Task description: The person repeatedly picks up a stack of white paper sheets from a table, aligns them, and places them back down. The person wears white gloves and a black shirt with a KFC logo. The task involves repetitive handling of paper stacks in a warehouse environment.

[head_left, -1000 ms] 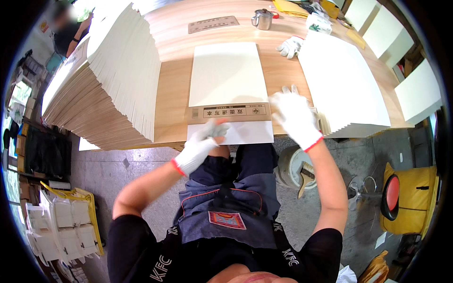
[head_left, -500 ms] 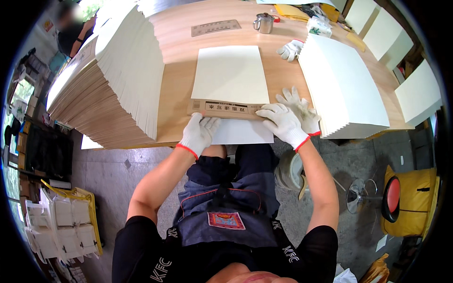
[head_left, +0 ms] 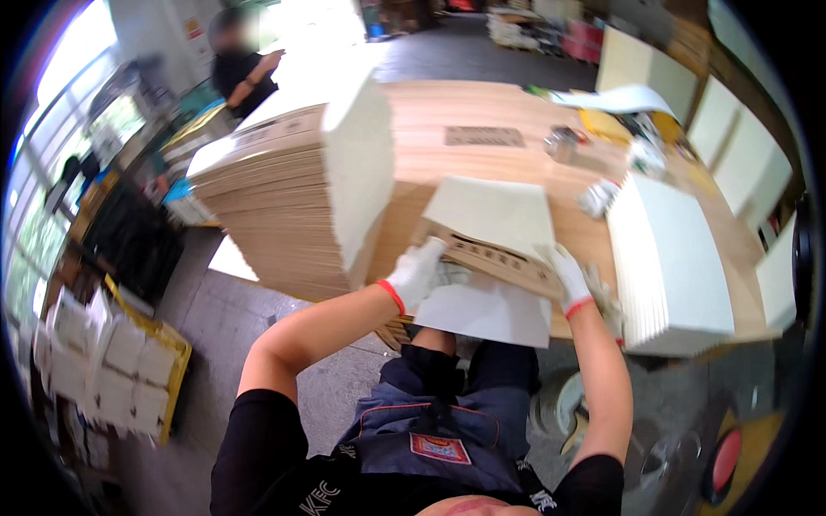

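Observation:
A flat white carton blank (head_left: 495, 215) with a brown cardboard fold strip (head_left: 499, 258) lies at the near edge of the wooden table (head_left: 482, 107). Its lower white flap (head_left: 486, 310) hangs over the edge toward me. My left hand (head_left: 416, 273), in a white glove with a red cuff, grips the strip's left end. My right hand (head_left: 570, 277), gloved the same, holds the strip's right end. The blank is tilted, lifted at the near side.
A tall stack of flat cartons (head_left: 297, 189) stands left of the blank. A lower white stack (head_left: 667, 262) stands right of it. A metal cup (head_left: 561, 142), a spare glove (head_left: 596, 198) and papers lie farther back. A person (head_left: 243, 64) stands at the far left.
Both hands moved from pressing the strip flat to gripping its ends, and the blank's near side has lifted. My head has turned left, bringing the tall stack closer to centre.

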{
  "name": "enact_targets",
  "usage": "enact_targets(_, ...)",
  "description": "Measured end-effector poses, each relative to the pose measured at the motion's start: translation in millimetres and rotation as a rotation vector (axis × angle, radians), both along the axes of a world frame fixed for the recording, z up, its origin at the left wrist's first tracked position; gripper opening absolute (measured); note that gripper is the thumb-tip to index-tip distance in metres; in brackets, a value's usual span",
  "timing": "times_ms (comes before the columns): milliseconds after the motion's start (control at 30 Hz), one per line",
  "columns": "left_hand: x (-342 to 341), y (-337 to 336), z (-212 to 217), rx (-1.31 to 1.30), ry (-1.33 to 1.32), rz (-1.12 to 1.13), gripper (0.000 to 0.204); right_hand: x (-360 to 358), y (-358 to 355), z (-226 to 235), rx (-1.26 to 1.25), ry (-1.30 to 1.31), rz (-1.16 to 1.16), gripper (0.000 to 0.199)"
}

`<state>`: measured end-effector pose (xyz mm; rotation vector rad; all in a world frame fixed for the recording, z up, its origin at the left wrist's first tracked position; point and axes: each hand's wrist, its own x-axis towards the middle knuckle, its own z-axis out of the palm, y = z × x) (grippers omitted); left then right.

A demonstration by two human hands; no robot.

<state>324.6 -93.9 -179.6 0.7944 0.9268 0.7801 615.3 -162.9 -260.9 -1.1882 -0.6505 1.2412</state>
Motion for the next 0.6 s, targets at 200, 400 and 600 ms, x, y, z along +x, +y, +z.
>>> enact_targets(200, -56, -38, 94, 0.671, 0.381, -0.28, 0.05, -27, -23, 32, 0.29, -0.053, -0.264, 0.039)
enact_targets(400, -158, -37, 183, 1.043, 0.154, 0.201, 0.042, -115, 47, 167, 0.756, -0.183, -0.165, 0.05)
enact_targets(600, -265, 49, 240, 1.264, 0.2, 0.451, 0.053, -223, 152, 283, 0.809, -0.274, -0.062, 0.033)
